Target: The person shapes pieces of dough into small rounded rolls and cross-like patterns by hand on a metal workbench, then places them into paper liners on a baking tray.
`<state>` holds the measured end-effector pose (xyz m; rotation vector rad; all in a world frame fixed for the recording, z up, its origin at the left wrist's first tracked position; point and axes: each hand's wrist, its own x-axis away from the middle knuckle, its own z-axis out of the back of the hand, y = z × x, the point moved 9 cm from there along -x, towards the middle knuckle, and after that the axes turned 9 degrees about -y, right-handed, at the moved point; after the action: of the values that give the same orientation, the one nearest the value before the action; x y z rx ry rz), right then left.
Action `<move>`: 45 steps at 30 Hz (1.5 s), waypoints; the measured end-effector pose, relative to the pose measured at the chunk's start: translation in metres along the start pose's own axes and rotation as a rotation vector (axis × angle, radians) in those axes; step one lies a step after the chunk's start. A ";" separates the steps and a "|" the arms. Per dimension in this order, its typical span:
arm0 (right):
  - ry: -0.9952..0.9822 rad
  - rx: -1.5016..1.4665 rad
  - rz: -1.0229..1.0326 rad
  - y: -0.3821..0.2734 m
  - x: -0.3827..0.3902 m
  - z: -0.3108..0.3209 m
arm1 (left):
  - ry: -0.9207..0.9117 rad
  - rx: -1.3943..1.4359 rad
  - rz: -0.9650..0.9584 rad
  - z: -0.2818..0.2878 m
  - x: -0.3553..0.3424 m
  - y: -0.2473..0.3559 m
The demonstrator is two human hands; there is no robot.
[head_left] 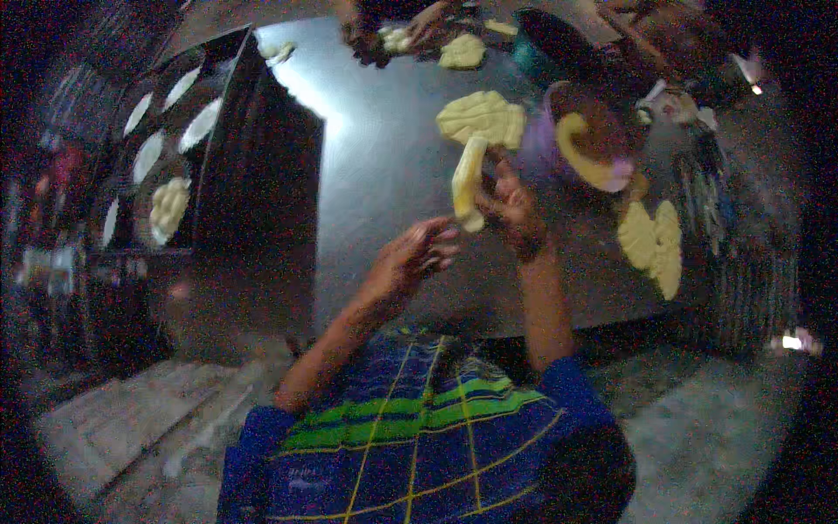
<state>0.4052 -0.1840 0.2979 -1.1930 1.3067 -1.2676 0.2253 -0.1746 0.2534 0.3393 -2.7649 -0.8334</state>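
Note:
A long pale-yellow strip of dough (469, 185) hangs over the metal-topped table, its lower end rounded. My right hand (513, 208) is closed on it along its right side. Just left of the strip's lower end, my left hand (421, 251) is open and slightly blurred, its fingers apart and nothing visible in them. Beyond the strip a broad, folded slab of dough (482, 119) lies on the table. To the right stands a purple tub (552, 144) with a curved length of dough (576, 148) inside it.
Two flat dough pieces (653, 244) lie at the right. A dark tray (127, 188) at left carries white rounds and a cluster of dough balls (169, 210). Across the table, another person's hands (428, 24) touch dough beside a green tub (525, 54).

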 end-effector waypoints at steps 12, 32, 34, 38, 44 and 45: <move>0.212 -0.585 0.003 0.022 0.029 -0.081 | 0.153 0.249 -0.145 0.044 0.007 -0.019; -0.085 0.759 0.027 -0.058 0.028 -0.091 | 0.125 -0.820 -0.172 -0.007 0.034 0.066; -0.203 0.721 0.026 -0.063 0.016 -0.091 | 0.053 -0.844 -0.133 -0.009 0.031 0.065; -0.245 0.900 0.169 -0.073 0.017 -0.095 | 0.140 -0.611 -0.151 0.005 0.027 0.062; -0.027 1.015 0.303 -0.054 0.031 -0.116 | 0.239 -0.169 0.160 0.056 0.021 0.018; 0.115 0.956 0.257 -0.054 0.029 -0.119 | 0.276 -0.083 0.073 0.051 0.022 0.020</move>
<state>0.2863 -0.2011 0.3563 -0.2710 0.7137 -1.5058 0.1865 -0.1391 0.2266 0.3099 -2.4657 -0.8132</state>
